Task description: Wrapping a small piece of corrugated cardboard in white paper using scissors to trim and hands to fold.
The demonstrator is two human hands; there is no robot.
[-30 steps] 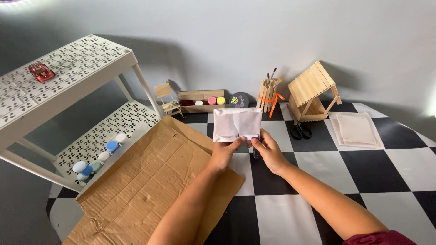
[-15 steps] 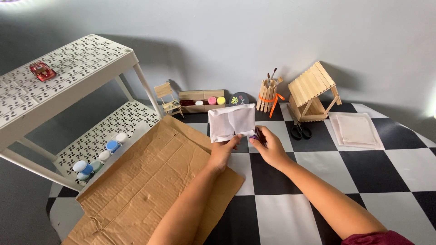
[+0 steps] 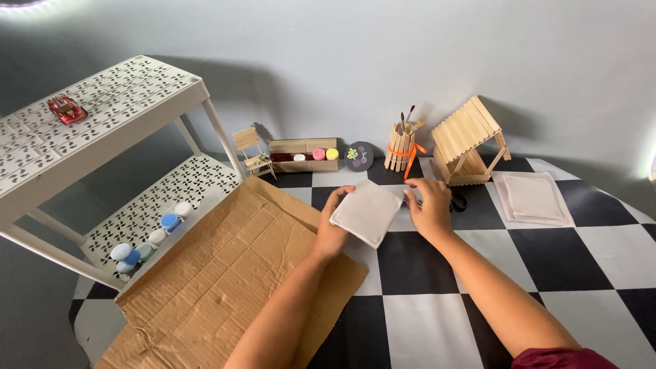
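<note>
1. White square cloth piece (image 3: 367,213) sits tilted in your left hand (image 3: 333,229), held above the checkered tabletop (image 3: 547,273), just right of the flat cardboard sheet (image 3: 225,287).
2. Your left fingers (image 3: 339,198) pinch the cloth's left edge, thumb underneath.
3. Your right hand (image 3: 429,208) rests on the tabletop just beside the cloth; its fingers are curled over a small dark object, though you cannot tell if they grip it.
4. Black scissors (image 3: 458,201) lie near that hand, before the stick house (image 3: 468,140).
</note>
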